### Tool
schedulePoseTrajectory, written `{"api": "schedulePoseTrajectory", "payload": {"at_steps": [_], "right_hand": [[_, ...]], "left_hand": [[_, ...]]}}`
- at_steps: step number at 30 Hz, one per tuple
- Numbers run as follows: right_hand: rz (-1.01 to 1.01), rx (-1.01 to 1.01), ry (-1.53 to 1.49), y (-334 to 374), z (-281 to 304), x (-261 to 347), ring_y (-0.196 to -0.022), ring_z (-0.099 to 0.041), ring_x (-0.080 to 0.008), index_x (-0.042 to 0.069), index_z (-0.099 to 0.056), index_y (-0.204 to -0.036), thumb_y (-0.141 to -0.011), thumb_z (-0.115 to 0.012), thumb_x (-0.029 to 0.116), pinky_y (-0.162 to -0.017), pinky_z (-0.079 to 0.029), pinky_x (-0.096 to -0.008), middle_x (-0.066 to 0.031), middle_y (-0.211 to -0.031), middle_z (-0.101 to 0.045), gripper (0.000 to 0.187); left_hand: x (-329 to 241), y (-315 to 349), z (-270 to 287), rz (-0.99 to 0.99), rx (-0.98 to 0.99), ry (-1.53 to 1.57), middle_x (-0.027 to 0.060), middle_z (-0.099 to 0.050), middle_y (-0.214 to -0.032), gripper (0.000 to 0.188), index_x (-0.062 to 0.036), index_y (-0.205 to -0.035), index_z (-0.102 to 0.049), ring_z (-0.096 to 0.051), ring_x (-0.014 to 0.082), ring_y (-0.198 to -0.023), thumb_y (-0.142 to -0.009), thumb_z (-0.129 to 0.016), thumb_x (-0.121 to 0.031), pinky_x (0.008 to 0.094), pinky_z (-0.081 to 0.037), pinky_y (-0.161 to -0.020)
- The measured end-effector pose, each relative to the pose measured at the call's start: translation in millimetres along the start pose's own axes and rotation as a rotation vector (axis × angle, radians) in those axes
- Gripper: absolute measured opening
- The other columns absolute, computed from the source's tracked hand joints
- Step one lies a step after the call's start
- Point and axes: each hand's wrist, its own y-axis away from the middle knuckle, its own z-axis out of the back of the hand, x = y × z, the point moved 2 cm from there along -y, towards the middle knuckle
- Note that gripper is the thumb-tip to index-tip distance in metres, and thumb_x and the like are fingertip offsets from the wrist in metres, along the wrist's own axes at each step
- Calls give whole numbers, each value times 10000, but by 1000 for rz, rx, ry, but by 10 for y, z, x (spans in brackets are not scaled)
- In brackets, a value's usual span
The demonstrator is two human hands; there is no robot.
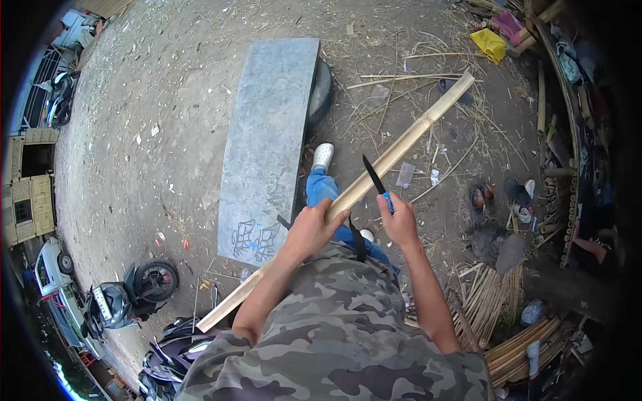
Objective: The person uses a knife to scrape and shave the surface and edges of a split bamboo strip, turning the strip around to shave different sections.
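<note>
A long split bamboo strip slants across in front of me, from beside my left elbow to the far right, its pale hollow inner face up. My left hand is closed around it near its middle. In my right hand is a knife with a black blade and a blue handle, the fingers wrapped round the handle. The blade points up and left, its tip at the strip's right edge; whether it touches the strip I cannot tell.
A grey slab lies ahead to my left, with a tire by its edge. Bamboo scraps litter the dirt at right, near a yellow bag and bamboo bundles. A motorcycle stands at lower left.
</note>
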Motion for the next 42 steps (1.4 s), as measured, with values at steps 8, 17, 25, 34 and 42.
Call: {"api": "schedulePoseTrajectory", "payload": {"at_steps": [8,17,25,34,42], "right_hand": [[-141,-174,4,-1677,-44,585,-584,-577,-415,12,-599,-785,-958,-580,328,-526,-420,-435,-193,-602,-565,360],[-118,-211,-10,-3335,126,586,-570,-555,-443,6,-540,-723,-948,-594,347,-482,-404,-468,-228,-580,-530,412],[10,-365,24,-4883,649,196,-532,-593,-402,33,-551,-709,-933,-611,369,-460,-447,-438,-184,-533,-553,408],[-91,-493,-134,-5972,1274,56,-466,-561,-360,41,-562,-701,-909,-652,348,-443,-423,-413,-152,-496,-511,382],[-390,-754,-313,-6805,1056,-337,-519,-581,-361,24,-572,-775,-938,-616,329,-478,-415,-420,-170,-575,-564,348]], "left_hand": [[-366,-1905,1157,-216,154,14,209,-600,-616,472,23,-1017,-628,-636,344,-579,-894,-656,-431,434,-462,-550],[-913,-3337,1877,-192,214,-66,197,-580,-577,435,24,-926,-642,-600,307,-514,-898,-662,-410,409,-439,-522],[-1875,-4847,2204,-174,185,-167,210,-589,-607,409,21,-831,-585,-599,381,-554,-896,-676,-373,423,-440,-528],[-2801,-5974,2550,-286,216,-360,116,-511,-545,429,34,-783,-559,-396,109,-513,-889,-704,-356,329,-349,-472],[-3292,-7319,2535,-328,442,-634,101,-415,-534,482,29,-725,-503,-337,138,-532,-894,-685,-383,355,-314,-479]]}}
